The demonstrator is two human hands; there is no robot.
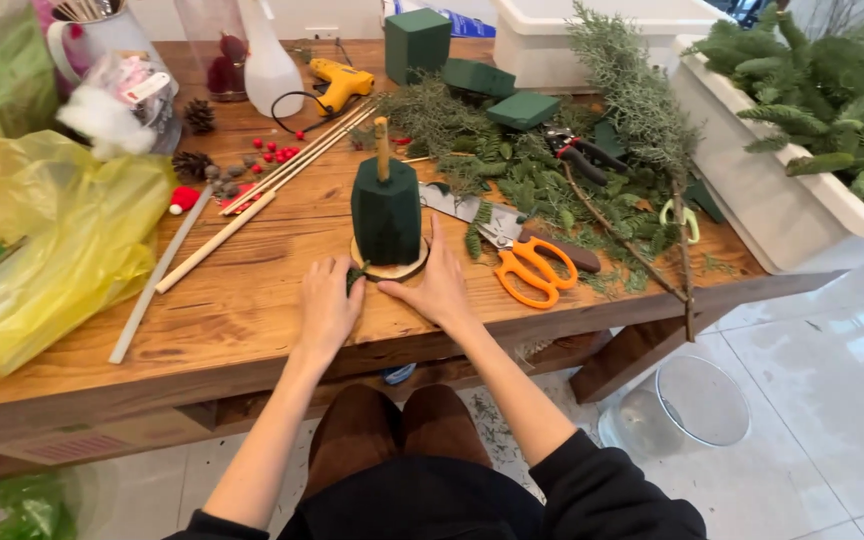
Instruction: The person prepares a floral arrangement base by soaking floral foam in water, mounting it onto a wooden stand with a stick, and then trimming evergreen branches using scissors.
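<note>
A dark green foam block, cut with facets, stands upright on a round wooden disc near the table's front edge. A wooden stick pokes up out of its top. My left hand rests on the table just left of the disc, fingers pinching a small green sprig at the foam's base. My right hand lies to the right of the disc, thumb and forefinger touching its rim and the foam's lower edge.
Orange-handled scissors and a knife lie right of my hands amid evergreen cuttings. Long wooden sticks, red berries, pine cones, a yellow glue gun and more foam blocks sit behind. A yellow plastic bag fills the left; white tubs of greenery stand right.
</note>
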